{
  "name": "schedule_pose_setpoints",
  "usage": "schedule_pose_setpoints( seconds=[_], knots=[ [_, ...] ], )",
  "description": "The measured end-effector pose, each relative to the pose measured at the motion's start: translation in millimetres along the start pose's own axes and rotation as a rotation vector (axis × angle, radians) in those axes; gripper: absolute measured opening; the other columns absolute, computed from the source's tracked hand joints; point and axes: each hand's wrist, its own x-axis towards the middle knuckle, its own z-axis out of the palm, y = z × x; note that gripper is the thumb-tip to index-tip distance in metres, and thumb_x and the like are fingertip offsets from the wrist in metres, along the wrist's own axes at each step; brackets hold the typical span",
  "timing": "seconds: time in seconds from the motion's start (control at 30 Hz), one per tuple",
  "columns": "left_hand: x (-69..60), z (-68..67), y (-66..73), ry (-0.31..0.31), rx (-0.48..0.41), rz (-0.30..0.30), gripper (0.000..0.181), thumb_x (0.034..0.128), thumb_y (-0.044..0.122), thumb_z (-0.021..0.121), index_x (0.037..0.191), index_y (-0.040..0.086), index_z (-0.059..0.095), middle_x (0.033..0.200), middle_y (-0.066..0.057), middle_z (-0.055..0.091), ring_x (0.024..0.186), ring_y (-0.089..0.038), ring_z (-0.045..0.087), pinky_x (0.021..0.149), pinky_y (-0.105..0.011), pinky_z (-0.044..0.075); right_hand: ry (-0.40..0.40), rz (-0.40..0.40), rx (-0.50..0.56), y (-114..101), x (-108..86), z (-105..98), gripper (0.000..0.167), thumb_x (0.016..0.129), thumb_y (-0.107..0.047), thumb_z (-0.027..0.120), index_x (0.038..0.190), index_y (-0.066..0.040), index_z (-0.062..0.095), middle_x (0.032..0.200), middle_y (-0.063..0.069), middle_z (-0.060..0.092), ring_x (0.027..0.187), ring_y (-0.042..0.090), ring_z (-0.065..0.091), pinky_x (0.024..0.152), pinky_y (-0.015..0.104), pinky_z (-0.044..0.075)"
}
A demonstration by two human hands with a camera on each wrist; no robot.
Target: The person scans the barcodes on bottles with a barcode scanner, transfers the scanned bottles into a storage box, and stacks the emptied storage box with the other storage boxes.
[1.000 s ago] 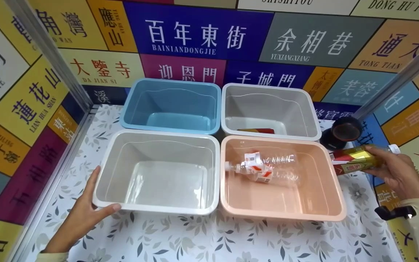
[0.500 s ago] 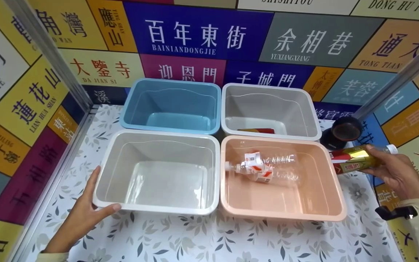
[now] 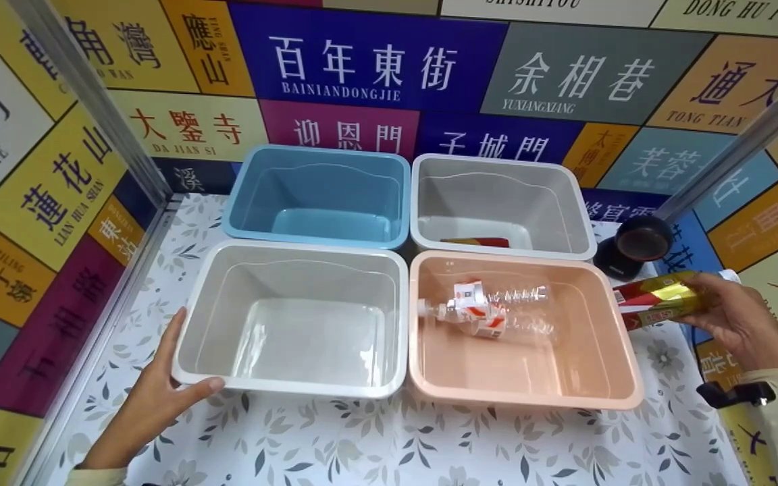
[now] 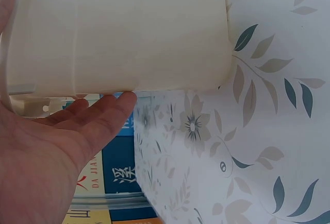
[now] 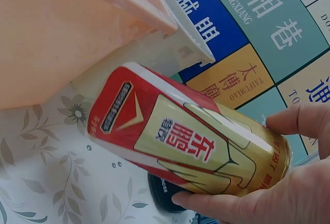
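My right hand [image 3: 743,320] grips a gold-and-red drink bottle [image 3: 666,297] near its white-capped end. In the right wrist view the bottle [image 5: 191,136] lies tilted, its red end toward the peach bin [image 5: 62,33], with finger and thumb on opposite sides of the gold part. The head view shows it just outside that bin's right wall. My left hand [image 3: 152,398] rests at the front left corner of the white bin [image 3: 294,390], thumb at the front rim and fingers along the side. In the left wrist view its extended fingers [image 4: 103,118] touch the bin's outer wall [image 4: 139,33].
A clear plastic bottle [image 3: 497,314] lies inside the peach bin [image 3: 531,398]. Behind stand a blue bin [image 3: 321,182] and a grey bin [image 3: 504,185] with a red-and-gold item [image 3: 477,242] partly visible. A black round object [image 3: 634,246] stands at right. Printed walls [image 3: 362,61] enclose the table.
The gold-and-red bottle has turned slightly in my right hand, so its label faces differently. My left hand and the bins stay in place.
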Motion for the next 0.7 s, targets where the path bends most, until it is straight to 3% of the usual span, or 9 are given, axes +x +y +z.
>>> schedule_pose_setpoints(
  seconds=[0.1,0.3,0.5,0.57,0.7],
  knots=[
    [0.1,0.0,0.0,-0.002,-0.006,-0.002,0.124,0.0986,0.024,0.086,0.176,0.042,-0.010,0.181,-0.020,0.017,0.147,-0.048,0.046,0.114,-0.066,0.043,0.041,-0.040,0.005,2.5,-0.2,1.3,0.032,0.110,-0.013,0.069,0.134,-0.024,0.053,0.135,0.003,0.042,0.085,0.024,0.074,0.098,0.058,0.059],
    [0.3,-0.3,-0.4,-0.007,-0.015,-0.005,0.124,0.0987,0.025,0.086,0.176,0.042,-0.010,0.181,-0.020,0.016,0.149,-0.049,0.045,0.115,-0.070,0.042,0.085,-0.105,0.051,6.6,0.3,3.0,0.017,0.105,-0.007,0.074,0.115,-0.020,0.074,0.129,0.004,0.047,0.081,0.024,0.076,0.089,0.056,0.063],
    [1.2,-0.7,-0.9,-0.012,-0.026,-0.010,0.124,0.0988,0.025,0.085,0.176,0.041,-0.010,0.182,-0.019,0.014,0.151,-0.050,0.042,0.116,-0.071,0.039,0.130,-0.138,0.081,6.9,-1.1,3.4,0.017,0.102,-0.002,0.077,0.112,-0.017,0.076,0.113,0.003,0.058,0.080,0.022,0.076,0.084,0.051,0.066],
    [1.7,-1.0,-0.9,-0.014,-0.029,-0.012,0.124,0.0988,0.025,0.085,0.176,0.042,-0.009,0.183,-0.018,0.014,0.152,-0.050,0.041,0.116,-0.072,0.038,0.154,-0.159,0.078,7.9,-2.0,4.2,0.020,0.101,-0.001,0.078,0.112,-0.017,0.075,0.118,0.002,0.056,0.081,0.021,0.075,0.082,0.048,0.067],
    [1.4,-1.0,-1.5,-0.014,-0.035,-0.010,0.123,0.0991,0.025,0.085,0.176,0.042,-0.009,0.183,-0.018,0.014,0.152,-0.050,0.041,0.117,-0.071,0.039,0.231,-0.182,0.010,9.1,-4.7,7.0,0.025,0.100,-0.007,0.083,0.115,-0.023,0.073,0.131,-0.003,0.049,0.108,0.017,0.066,0.081,0.042,0.068]
  ],
)
